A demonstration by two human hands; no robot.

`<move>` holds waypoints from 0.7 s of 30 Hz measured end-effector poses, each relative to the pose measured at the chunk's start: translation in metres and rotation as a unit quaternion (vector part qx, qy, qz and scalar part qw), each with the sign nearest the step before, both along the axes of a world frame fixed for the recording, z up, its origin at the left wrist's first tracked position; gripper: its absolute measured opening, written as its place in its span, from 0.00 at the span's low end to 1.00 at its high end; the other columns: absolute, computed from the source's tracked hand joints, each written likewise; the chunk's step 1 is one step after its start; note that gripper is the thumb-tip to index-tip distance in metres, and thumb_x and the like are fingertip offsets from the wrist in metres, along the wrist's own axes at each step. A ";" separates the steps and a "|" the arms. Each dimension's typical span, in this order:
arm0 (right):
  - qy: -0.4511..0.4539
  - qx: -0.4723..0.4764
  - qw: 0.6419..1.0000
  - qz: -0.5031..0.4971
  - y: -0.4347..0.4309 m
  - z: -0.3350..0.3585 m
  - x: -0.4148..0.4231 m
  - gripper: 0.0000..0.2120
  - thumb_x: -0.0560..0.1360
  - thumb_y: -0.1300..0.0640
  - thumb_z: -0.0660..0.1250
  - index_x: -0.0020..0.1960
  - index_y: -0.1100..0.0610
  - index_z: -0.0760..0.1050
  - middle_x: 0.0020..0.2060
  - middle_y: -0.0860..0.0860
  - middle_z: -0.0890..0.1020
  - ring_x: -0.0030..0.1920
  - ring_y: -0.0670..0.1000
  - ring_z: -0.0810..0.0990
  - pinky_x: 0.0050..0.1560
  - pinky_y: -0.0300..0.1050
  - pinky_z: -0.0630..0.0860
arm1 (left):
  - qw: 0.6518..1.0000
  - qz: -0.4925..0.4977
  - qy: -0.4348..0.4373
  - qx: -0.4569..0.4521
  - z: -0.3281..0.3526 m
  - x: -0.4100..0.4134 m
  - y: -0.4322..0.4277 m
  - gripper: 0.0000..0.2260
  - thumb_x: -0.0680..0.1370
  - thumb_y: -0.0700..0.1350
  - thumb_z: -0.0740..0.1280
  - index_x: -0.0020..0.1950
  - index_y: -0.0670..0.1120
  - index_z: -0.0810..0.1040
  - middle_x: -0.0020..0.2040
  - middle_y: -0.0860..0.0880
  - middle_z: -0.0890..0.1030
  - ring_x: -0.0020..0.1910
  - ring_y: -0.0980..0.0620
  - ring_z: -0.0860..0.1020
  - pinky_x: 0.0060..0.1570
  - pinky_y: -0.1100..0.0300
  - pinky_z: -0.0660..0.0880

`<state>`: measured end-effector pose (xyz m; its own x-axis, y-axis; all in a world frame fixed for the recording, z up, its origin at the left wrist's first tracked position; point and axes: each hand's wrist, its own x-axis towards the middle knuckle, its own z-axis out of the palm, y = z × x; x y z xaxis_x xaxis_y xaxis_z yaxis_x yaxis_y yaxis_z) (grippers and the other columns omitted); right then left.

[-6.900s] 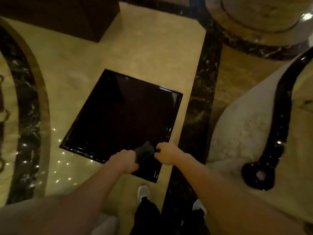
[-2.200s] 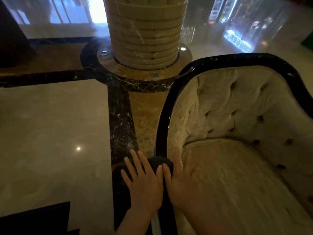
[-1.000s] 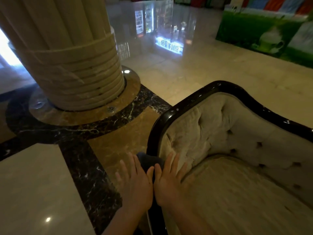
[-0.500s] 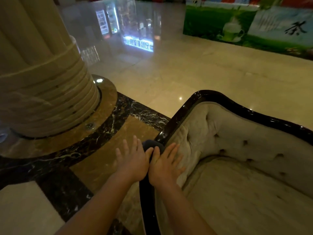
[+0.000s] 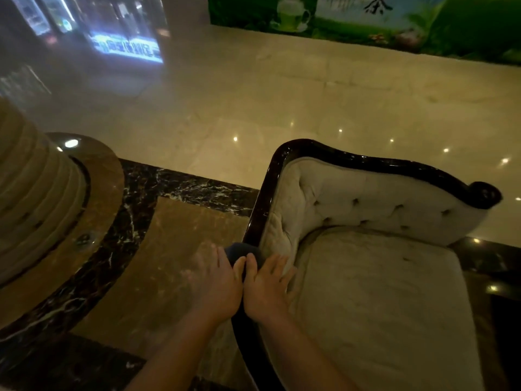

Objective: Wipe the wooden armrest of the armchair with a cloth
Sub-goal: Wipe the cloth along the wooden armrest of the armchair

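A beige tufted armchair [image 5: 372, 292] has a glossy dark wooden rail [image 5: 263, 198] running along its arm and back. A dark cloth [image 5: 239, 253] is draped over that rail on the chair's left side. My left hand [image 5: 215, 286] lies flat on the cloth on the outer side of the rail, fingers spread. My right hand [image 5: 267, 289] presses on it from the inner side, fingers reaching onto the upholstery. The thumbs touch above the rail. Most of the cloth is hidden under the palms.
A large ribbed stone column [image 5: 31, 198] stands at the left on a round brass-coloured base [image 5: 104, 176]. Dark marble bands [image 5: 169, 187] cross the polished beige floor [image 5: 282, 103]. A green printed wall panel [image 5: 366, 21] runs along the far side.
Both hands have slid the cloth forward along the rail, from the front scroll toward the back corner. The view has swung right, bringing the chair's far arm scroll into sight.
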<state>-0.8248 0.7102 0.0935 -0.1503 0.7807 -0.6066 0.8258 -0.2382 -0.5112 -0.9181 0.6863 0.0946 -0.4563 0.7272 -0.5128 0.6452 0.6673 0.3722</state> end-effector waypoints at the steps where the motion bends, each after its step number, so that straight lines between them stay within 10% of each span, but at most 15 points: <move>1: -0.010 0.008 1.000 -0.025 0.011 0.002 -0.005 0.38 0.80 0.35 0.38 0.81 0.59 0.37 0.81 0.57 0.38 0.80 0.62 0.34 0.77 0.69 0.38 | 1.000 -0.012 -0.009 -0.006 0.003 -0.004 0.014 0.35 0.79 0.65 0.42 0.81 0.47 0.42 0.82 0.48 0.41 0.80 0.43 0.38 0.75 0.42 0.36; 8: -0.100 0.007 0.980 -0.170 0.105 0.016 -0.030 0.44 0.77 0.30 0.39 0.81 0.60 0.45 0.82 0.57 0.44 0.81 0.62 0.42 0.78 0.67 0.43 | 0.997 -0.062 -0.038 -0.039 0.026 -0.012 0.116 0.34 0.81 0.62 0.42 0.81 0.43 0.45 0.82 0.44 0.43 0.80 0.40 0.39 0.75 0.38 0.36; 14: -0.038 -0.032 0.971 -0.232 0.038 0.009 -0.033 0.41 0.78 0.30 0.44 0.71 0.63 0.69 0.70 0.62 0.73 0.69 0.62 0.72 0.72 0.60 0.66 | 0.995 -0.079 -0.056 -0.018 0.020 -0.023 0.051 0.35 0.80 0.64 0.46 0.80 0.44 0.46 0.82 0.41 0.50 0.80 0.39 0.46 0.77 0.38 0.44; 21: -0.047 -0.028 0.984 -0.170 0.137 0.040 -0.039 0.28 0.84 0.54 0.48 0.81 0.51 0.43 0.74 0.66 0.67 0.73 0.67 0.67 0.74 0.65 0.61 | 0.986 -0.135 -0.045 -0.087 0.038 -0.027 0.161 0.32 0.82 0.60 0.44 0.81 0.43 0.51 0.82 0.43 0.49 0.80 0.38 0.45 0.75 0.37 0.41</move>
<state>-0.8643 0.8468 0.1338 0.1730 0.7412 -0.6486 0.7366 -0.5345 -0.4143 -0.9446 0.8472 0.1328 -0.2051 0.7134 -0.6701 0.7771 0.5349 0.3316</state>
